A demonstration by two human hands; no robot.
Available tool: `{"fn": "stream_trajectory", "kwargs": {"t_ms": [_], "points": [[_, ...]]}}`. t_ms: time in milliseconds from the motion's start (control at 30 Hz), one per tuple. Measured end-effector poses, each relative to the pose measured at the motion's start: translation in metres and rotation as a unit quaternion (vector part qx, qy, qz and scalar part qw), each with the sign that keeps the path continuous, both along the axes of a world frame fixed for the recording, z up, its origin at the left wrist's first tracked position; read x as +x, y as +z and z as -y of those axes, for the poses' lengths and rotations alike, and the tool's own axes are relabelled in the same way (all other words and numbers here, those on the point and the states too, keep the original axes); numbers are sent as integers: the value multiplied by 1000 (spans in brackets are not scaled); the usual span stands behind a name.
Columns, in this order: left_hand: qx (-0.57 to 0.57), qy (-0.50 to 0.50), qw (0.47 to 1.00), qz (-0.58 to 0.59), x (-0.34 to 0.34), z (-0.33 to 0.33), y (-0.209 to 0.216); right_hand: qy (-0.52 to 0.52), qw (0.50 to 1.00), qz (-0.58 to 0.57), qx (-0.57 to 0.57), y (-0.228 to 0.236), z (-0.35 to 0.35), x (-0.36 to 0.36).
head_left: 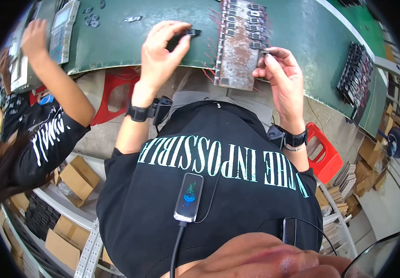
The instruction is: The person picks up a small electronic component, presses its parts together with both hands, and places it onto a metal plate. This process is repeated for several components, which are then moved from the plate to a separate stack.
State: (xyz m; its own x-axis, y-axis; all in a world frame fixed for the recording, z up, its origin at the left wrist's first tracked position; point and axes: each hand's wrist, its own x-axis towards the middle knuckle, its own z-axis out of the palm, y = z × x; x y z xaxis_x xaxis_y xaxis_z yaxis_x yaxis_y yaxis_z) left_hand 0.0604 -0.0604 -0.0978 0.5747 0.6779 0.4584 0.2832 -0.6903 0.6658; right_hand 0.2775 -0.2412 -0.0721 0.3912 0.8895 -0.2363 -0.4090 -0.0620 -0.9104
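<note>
My left hand (159, 56) is raised over the green table. Its thumb and index finger pinch a small black electronic module (192, 32) with a square dark face. My right hand (281, 76) is closed at the right edge of a worn metal plate (239, 55). Something small and dark shows at its fingertips, too little to make out. Along both long sides of the plate sit rows of small black modules (257, 36) with thin red wires sticking outward.
A few loose black parts (92, 20) and a small silvery piece (134, 18) lie on the table (112, 44). At the right end stands a dense stack of wired modules (355, 76). A co-worker's arm (61, 85) reaches in beside a pale keypad device (62, 32). Red stools (322, 153) flank me.
</note>
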Motion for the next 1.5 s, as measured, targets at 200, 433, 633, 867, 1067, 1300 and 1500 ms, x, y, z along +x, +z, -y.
{"fn": "stream_trajectory", "kwargs": {"t_ms": [200,433,633,867,1067,1300,1500], "points": [[-204,5,978,46,-6,5,1,-28,999,-18,29,9,-22,-17],[-362,-38,920,146,30,58,14,17,998,66,1,22,-15,-17],[-346,-72,925,140,39,63,16,21,993,110,38,17,-17,-18],[-345,-78,927,123,42,67,16,23,984,174,-9,11,-15,-14],[-345,-81,930,98,42,67,17,41,981,186,-25,11,-16,-11],[-339,-100,932,79,43,65,17,79,980,181,-6,3,-17,0],[-350,-94,929,80,44,70,21,98,982,162,-4,6,-18,-3]]}}
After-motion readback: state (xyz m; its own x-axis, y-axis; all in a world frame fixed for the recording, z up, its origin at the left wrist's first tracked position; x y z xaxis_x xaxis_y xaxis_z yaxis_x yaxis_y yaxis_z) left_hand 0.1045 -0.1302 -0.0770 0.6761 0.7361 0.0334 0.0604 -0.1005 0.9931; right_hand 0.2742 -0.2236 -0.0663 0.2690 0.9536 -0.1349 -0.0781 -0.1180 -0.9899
